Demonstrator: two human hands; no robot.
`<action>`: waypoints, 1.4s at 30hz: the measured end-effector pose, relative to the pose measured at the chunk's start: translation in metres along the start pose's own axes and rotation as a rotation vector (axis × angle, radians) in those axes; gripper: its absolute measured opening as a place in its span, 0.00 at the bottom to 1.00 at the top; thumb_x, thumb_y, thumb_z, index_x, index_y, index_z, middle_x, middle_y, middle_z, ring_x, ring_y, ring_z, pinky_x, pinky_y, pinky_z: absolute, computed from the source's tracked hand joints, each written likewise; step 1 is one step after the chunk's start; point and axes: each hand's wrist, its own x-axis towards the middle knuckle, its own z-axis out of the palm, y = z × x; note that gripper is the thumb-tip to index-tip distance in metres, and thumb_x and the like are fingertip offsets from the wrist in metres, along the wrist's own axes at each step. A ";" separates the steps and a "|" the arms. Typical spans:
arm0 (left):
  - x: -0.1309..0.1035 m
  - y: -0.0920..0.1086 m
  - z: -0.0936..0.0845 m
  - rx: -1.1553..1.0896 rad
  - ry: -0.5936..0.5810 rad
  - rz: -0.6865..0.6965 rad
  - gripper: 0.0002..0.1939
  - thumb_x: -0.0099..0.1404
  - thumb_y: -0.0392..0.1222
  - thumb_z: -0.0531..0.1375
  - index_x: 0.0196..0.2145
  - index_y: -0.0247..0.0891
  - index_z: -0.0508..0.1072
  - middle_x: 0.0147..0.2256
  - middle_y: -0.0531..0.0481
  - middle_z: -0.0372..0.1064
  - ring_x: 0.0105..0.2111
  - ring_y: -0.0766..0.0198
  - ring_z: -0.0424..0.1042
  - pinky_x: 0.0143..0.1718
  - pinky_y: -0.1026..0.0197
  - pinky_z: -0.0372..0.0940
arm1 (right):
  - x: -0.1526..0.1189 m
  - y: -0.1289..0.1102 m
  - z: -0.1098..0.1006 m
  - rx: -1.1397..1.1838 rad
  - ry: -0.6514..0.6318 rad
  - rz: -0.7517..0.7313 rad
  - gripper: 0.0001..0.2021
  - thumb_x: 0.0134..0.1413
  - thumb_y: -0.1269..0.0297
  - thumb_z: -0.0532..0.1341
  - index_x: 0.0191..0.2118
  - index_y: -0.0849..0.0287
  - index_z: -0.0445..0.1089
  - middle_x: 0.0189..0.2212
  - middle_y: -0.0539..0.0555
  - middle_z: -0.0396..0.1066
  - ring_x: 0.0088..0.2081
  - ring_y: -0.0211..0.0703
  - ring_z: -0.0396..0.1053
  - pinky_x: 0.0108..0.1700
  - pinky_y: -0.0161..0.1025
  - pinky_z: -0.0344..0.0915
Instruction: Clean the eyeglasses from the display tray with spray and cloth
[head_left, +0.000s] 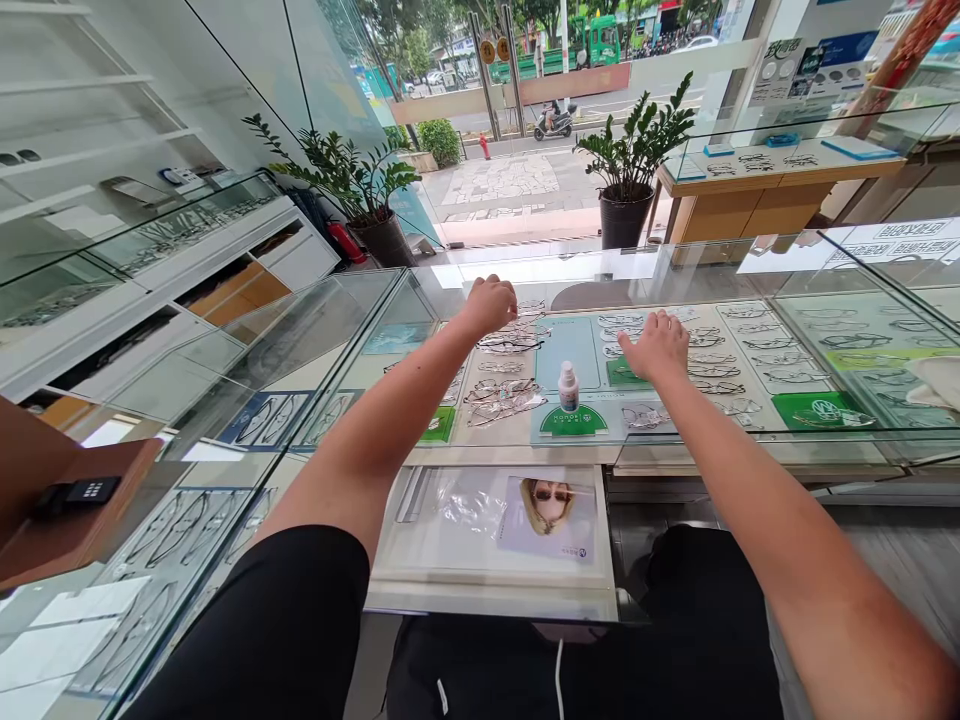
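While the right hand spreads open, palm down, at one o'clock, the left hand curls at twelve, its grip's contents impossible to tell, near eyeglasses at twelve on the glass-topped table.

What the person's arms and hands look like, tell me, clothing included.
A plain black sleeve covers the upper left arm; the right arm shows bare up to the picture's edge. The left hand and right hand wear no gloves, and neither wrist has a watch or bracelet.
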 end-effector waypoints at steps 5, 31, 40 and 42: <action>-0.006 0.001 -0.003 0.004 0.004 -0.004 0.07 0.65 0.43 0.65 0.36 0.44 0.85 0.53 0.42 0.79 0.57 0.39 0.67 0.59 0.37 0.61 | -0.001 -0.001 -0.002 0.009 0.013 -0.008 0.46 0.70 0.39 0.44 0.77 0.77 0.49 0.78 0.72 0.48 0.78 0.68 0.45 0.77 0.59 0.44; -0.048 0.008 -0.010 -0.027 -0.023 0.116 0.10 0.67 0.47 0.63 0.37 0.46 0.86 0.59 0.44 0.74 0.62 0.40 0.64 0.63 0.35 0.57 | 0.000 -0.001 0.000 0.005 0.020 -0.002 0.46 0.70 0.40 0.45 0.76 0.78 0.50 0.78 0.71 0.49 0.77 0.68 0.46 0.77 0.59 0.45; -0.040 0.001 -0.005 -0.018 -0.040 0.066 0.09 0.68 0.46 0.65 0.39 0.45 0.86 0.60 0.44 0.75 0.62 0.41 0.64 0.63 0.36 0.58 | 0.001 -0.001 -0.001 0.003 0.002 0.003 0.46 0.71 0.40 0.45 0.77 0.77 0.49 0.78 0.72 0.48 0.78 0.68 0.44 0.77 0.59 0.45; -0.037 0.001 -0.005 -0.015 -0.033 0.061 0.09 0.68 0.45 0.65 0.39 0.45 0.86 0.59 0.44 0.75 0.61 0.41 0.64 0.62 0.36 0.58 | 0.001 -0.001 -0.001 0.007 0.004 0.001 0.46 0.71 0.40 0.45 0.77 0.77 0.49 0.78 0.72 0.48 0.78 0.68 0.44 0.77 0.59 0.45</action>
